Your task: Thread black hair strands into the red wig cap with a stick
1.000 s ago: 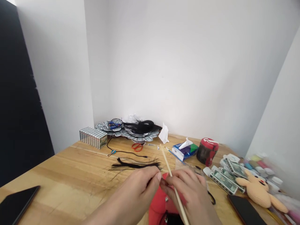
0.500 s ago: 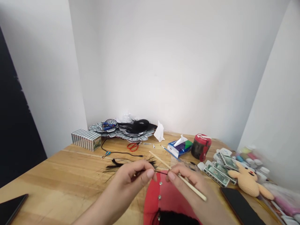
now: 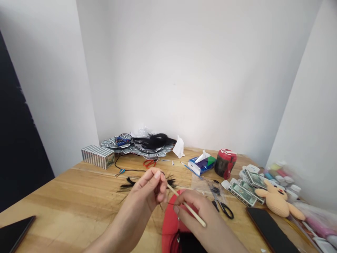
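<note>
My left hand (image 3: 147, 191) is raised over the wooden table (image 3: 65, 196) with its fingers pinched on a thin black strand of hair. My right hand (image 3: 196, 216) is closed round a pale wooden stick (image 3: 188, 208), whose far tip points up toward my left fingers. The strand runs between the two hands. Under my right hand lies a red piece (image 3: 170, 223) with small metal studs and dark hair at its near edge. A loose tuft of black hair (image 3: 131, 183) lies on the table just beyond my left hand.
Black scissors (image 3: 222, 207), a clear bag (image 3: 205, 182), banknote-printed boxes (image 3: 243, 195), a plush toy (image 3: 279, 202) and a phone (image 3: 270, 230) lie right. At the back: tissue pack (image 3: 202, 164), dark jar (image 3: 223, 164), red scissors (image 3: 149, 162), black wig pile (image 3: 154, 141), box row (image 3: 98, 156). Another phone (image 3: 12, 235) lies left.
My left hand has lifted and curled upward with the strand. My right hand has moved lower and nearer, and the stick now tilts up toward the left fingers. The view shifted slightly.
</note>
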The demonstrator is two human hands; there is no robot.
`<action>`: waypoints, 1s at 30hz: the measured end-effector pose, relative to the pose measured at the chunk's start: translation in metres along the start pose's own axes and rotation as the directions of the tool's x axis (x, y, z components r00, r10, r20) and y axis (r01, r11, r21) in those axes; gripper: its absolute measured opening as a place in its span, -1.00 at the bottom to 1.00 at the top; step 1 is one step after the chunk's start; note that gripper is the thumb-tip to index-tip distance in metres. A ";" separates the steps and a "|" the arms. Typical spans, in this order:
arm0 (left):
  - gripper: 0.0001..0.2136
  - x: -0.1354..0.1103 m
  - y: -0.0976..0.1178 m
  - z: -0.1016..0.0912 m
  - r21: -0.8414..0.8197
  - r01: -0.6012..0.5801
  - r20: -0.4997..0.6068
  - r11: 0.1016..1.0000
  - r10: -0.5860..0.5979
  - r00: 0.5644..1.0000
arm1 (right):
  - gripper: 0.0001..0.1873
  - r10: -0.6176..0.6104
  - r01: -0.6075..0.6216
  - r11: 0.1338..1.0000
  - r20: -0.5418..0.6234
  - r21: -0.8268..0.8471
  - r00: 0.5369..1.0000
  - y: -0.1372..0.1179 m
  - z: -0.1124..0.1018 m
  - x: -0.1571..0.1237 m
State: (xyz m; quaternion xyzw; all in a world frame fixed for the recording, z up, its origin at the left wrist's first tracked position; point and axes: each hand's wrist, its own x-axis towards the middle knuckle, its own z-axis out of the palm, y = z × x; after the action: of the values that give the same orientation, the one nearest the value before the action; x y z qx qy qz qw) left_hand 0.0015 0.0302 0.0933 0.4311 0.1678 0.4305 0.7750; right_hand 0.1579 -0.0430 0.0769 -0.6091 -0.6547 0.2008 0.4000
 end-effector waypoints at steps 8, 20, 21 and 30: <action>-0.51 0.008 -0.021 -0.005 0.382 0.013 0.096 0.924 -0.054 0.994 | -0.64 0.063 -0.052 0.996 -0.156 0.070 0.986 -0.009 -0.020 -0.005; -0.59 -0.005 -0.040 0.001 0.526 -0.068 0.149 0.848 -0.013 0.989 | -0.71 0.039 -0.027 0.992 -0.093 0.121 0.995 -0.009 -0.010 -0.007; -0.63 -0.005 -0.040 0.000 0.566 -0.100 0.166 0.818 0.006 0.986 | -0.72 0.038 -0.027 0.993 -0.099 0.119 0.994 -0.010 -0.012 -0.007; -0.75 -0.010 -0.028 0.003 0.861 -0.426 0.401 0.278 0.143 0.905 | -0.76 -0.027 0.014 0.998 -0.216 -0.063 0.976 -0.021 -0.024 -0.013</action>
State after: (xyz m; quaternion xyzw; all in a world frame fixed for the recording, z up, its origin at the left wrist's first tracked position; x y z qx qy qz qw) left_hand 0.0126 0.0128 0.0710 0.8680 0.2061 0.3304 0.3080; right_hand 0.1624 -0.0643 0.1031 -0.6324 -0.6194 0.1091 0.4522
